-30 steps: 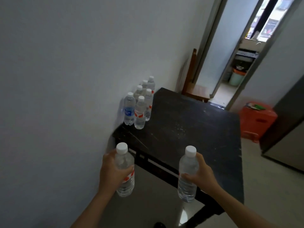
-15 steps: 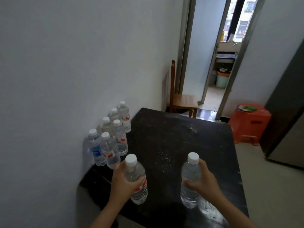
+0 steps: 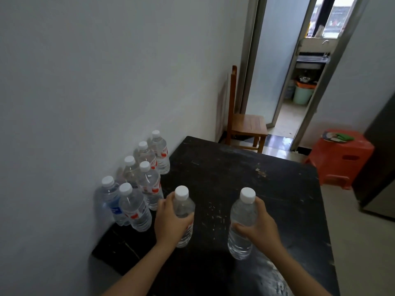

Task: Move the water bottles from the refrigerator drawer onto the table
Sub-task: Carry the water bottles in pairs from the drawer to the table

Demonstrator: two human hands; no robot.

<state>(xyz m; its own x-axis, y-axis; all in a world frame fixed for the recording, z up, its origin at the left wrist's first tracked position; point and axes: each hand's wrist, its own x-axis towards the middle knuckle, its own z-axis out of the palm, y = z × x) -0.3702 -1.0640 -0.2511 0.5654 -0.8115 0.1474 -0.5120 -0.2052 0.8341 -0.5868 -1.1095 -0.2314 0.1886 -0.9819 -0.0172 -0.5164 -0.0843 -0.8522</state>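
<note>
My left hand [image 3: 170, 224] grips a clear water bottle [image 3: 183, 207] with a white cap and a red label, held upright over the black table [image 3: 235, 178]. In my right hand [image 3: 259, 228] is a second clear bottle [image 3: 242, 223], also upright, to the right of the first. Several more water bottles [image 3: 140, 184] stand in a cluster on the table's left side against the white wall; the one at the near left carries a blue label [image 3: 111, 201]. The left-hand bottle is just right of this cluster. Whether either held bottle touches the tabletop I cannot tell.
A wooden chair [image 3: 245, 124] stands beyond the table's far edge by an open doorway [image 3: 299, 82]. An orange plastic stool [image 3: 342, 157] sits on the floor to the right. A dark appliance [image 3: 380, 167] rises at the right edge.
Both hands have carried their bottles forward from before the table's near edge to above its top. The left-hand bottle has drawn close to the cluster by the wall.
</note>
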